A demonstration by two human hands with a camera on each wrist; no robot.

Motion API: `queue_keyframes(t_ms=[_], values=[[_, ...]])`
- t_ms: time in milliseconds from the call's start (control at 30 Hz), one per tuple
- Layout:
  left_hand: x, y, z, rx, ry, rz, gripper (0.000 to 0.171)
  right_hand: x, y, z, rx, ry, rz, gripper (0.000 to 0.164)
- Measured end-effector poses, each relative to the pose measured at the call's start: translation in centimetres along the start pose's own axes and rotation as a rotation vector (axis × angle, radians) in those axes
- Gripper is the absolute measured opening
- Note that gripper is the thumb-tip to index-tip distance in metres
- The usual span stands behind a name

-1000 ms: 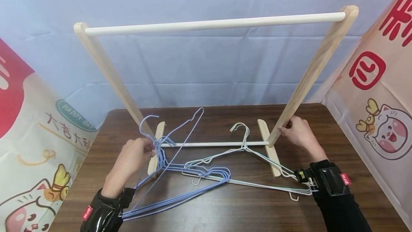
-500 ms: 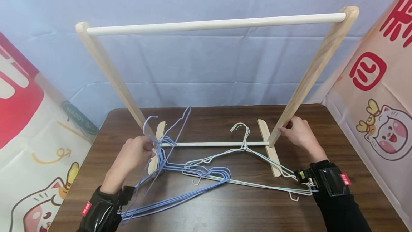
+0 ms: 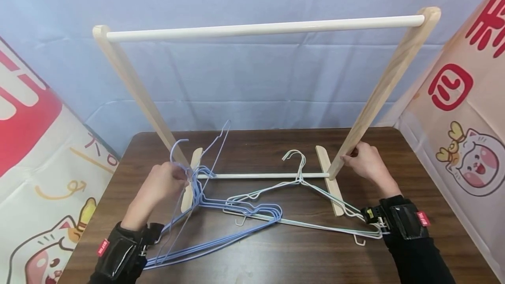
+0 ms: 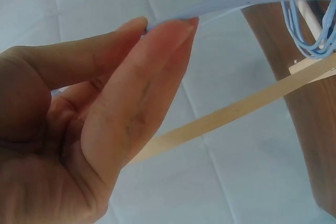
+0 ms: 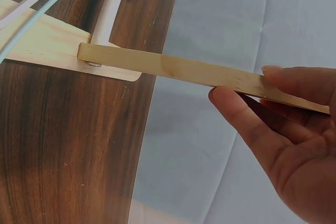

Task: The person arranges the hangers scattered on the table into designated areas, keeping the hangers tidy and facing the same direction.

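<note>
At the left of the head view my left hand [image 3: 158,185] pinches one blue wire hanger [image 4: 226,4] between thumb and fingertips. That hanger leans up at an angle, apart from the flat pile of several blue hangers [image 3: 197,192] beside the hand. On the right, my right hand [image 3: 370,164] holds the lower part of the right upright [image 3: 384,84] of a wooden hanging rack, with thumb and fingers on either side of it in the right wrist view. Several white and pale green hangers [image 3: 301,180] lie between the rack's feet, partly under the blue ones.
The rack's white top rail [image 3: 264,30] runs across the upper view, with no hangers on it. A lower bar [image 3: 260,176] joins its two feet [image 3: 329,181] on the dark wooden table [image 3: 252,257]. Pale blue cloth [image 3: 252,82] hangs behind, with printed sheets at both sides.
The tilted blue hanger's raised end has swung left, and my left hand has shifted slightly up and left with it. My right hand stays on the upright.
</note>
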State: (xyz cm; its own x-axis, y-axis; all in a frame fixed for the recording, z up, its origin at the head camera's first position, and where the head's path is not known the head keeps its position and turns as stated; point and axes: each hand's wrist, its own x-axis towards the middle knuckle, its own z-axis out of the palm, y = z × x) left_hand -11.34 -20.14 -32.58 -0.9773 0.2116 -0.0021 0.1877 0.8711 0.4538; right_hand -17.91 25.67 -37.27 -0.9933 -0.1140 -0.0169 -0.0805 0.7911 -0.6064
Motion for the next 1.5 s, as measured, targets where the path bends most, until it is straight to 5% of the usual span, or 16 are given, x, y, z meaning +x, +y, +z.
queue_keyframes(t_ms=[600,1033,1300,1500], values=[[0.2,2.6,-3.8,-0.028,-0.022,0.042,0.008,0.1,0.2,0.1,-0.009,-0.005,0.001,0.029],[0.3,5.0,-5.4,0.077,0.173,0.143,0.013,0.0,0.2,0.1,-0.005,-0.007,-0.002,0.028],[0.9,6.4,-6.0,0.08,0.2,0.15,0.014,0.0,0.1,0.0,-0.002,-0.008,-0.007,0.028],[1.4,7.1,-6.9,0.058,0.155,0.132,0.011,0.1,0.2,0.1,0.002,-0.011,-0.004,0.029]])
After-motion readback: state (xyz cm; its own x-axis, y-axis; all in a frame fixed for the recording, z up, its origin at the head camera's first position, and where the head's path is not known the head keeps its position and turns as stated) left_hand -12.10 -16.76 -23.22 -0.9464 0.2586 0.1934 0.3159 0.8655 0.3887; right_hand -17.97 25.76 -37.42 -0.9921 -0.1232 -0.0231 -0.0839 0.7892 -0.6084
